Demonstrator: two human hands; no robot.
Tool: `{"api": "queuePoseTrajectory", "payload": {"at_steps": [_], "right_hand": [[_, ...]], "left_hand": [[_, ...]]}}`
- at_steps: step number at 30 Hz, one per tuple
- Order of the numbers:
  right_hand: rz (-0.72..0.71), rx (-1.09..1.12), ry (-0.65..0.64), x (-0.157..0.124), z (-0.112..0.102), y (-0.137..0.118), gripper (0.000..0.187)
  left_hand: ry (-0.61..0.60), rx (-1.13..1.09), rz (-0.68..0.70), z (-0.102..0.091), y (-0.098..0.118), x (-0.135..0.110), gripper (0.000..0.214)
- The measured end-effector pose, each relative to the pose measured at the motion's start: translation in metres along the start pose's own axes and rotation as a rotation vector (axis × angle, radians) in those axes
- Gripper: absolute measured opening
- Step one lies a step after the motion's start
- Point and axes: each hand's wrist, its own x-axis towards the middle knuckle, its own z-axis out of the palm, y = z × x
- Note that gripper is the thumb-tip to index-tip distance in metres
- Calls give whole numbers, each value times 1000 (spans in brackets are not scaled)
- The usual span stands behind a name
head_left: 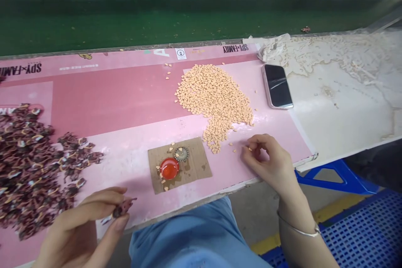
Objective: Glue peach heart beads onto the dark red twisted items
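My left hand (89, 222) is low at the table's front edge, its fingers pinched on a small dark red figure piece (122, 208). A big heap of the same dark red pieces (31, 163) lies to its left on the pink sheet (125, 100). My right hand (266, 159) rests near the front edge, fingers curled and pinching a tiny peach-coloured piece (249, 148). Just beyond it spreads a pile of small peach pieces (213, 96). Between my hands lies a cardboard square (194, 167) with a red cap (169, 168) and a metal bottle cap (181, 153).
A phone (278, 86) lies face up to the right of the peach pile. A worn white surface (345, 83) continues rightward. A green conveyor belt (157, 12) runs along the far side. Blue plastic crates (361, 217) stand at lower right.
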Motion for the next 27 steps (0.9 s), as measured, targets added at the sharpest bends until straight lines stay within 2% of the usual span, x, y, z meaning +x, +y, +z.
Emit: {"api": "queuePoseTrajectory", "payload": {"at_steps": [10,15,21,27], "right_hand": [[-19,-14,37,0,1,2,11],[-13,-11,1,2,-2,6,18],[15,22,-38,5,-8,3,6],[22,50,-20,6,-7,0,4]], "left_hand": [[-18,18,2,0,-4,1,21],[-31,9,19,-2,-7,3,22],[-13,20,-9,1,-5,4,22],[-49,22,19,0,-5,3,20]]}}
